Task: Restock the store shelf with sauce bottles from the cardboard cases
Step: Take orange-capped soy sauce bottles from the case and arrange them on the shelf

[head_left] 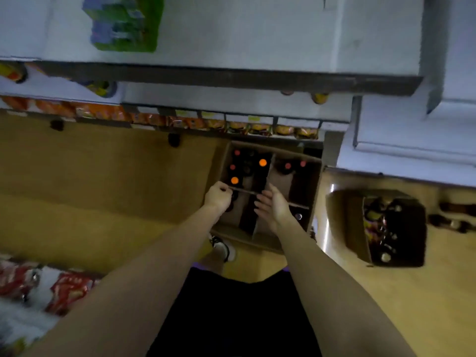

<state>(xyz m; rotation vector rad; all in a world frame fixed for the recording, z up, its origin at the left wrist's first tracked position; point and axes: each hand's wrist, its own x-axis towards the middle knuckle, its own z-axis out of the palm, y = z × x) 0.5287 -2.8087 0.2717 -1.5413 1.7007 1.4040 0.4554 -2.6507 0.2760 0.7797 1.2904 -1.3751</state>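
Note:
An open cardboard case point(315, 191) stands on the floor below me, split by cardboard dividers. Dark sauce bottles with red and orange caps point(262, 162) stand in its far cells. My left hand point(218, 197) pinches the thin cross divider point(244, 191) at the case's left side. My right hand point(273, 206) hovers over the middle of the case, fingers spread, holding nothing. The near cells are dark and mostly hidden by my hands.
A second cardboard case point(355, 228) with dark bottles lies to the right on the yellow floor. White shelves point(231, 81) rise ahead, with snack packets on the lowest one point(195, 123). Red packets point(67, 292) lie at lower left. My shoe point(222, 249) stands by the case.

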